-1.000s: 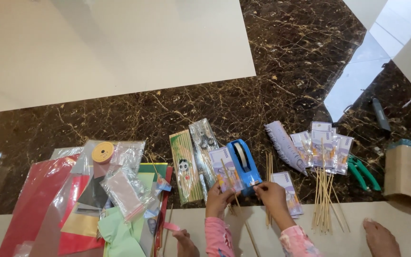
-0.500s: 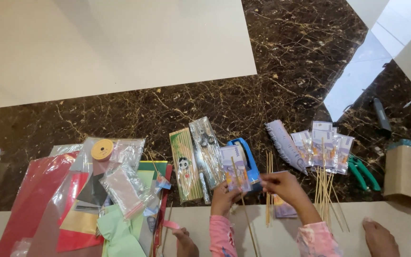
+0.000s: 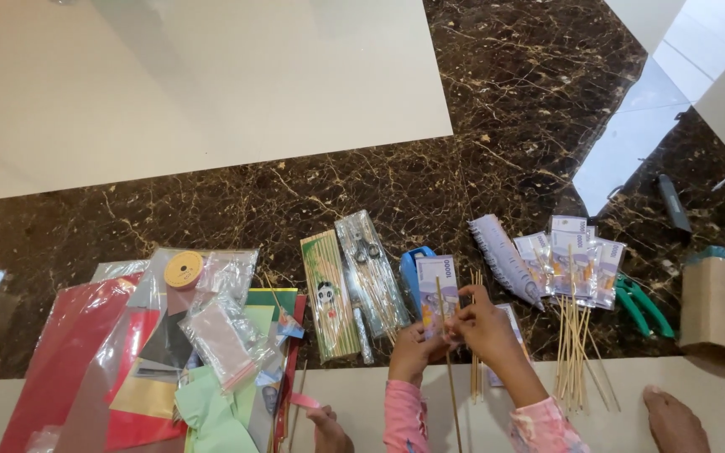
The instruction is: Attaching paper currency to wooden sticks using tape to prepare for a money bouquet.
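Both hands, left hand [image 3: 414,351] and right hand [image 3: 483,323], seemingly pinching wrapped banknote [image 3: 436,289] against skewer [image 3: 446,352].

Banknote [image 3: 436,283]: purple, in a clear sleeve, upright above both pinching hands.
Skewer [image 3: 446,352]: thin wood, running lengthwise from the note, down past the fingers.

— Position of the left hand [image 3: 411,351]?
— Raised from a pink sleeve, fingers curled, pinching closed.
— And the right hand [image 3: 482,325]?
— Just beside it, touching at the fingertips, fingers bent in a closed pinch; wrist angled inward, forearm in a pink patterned sleeve.
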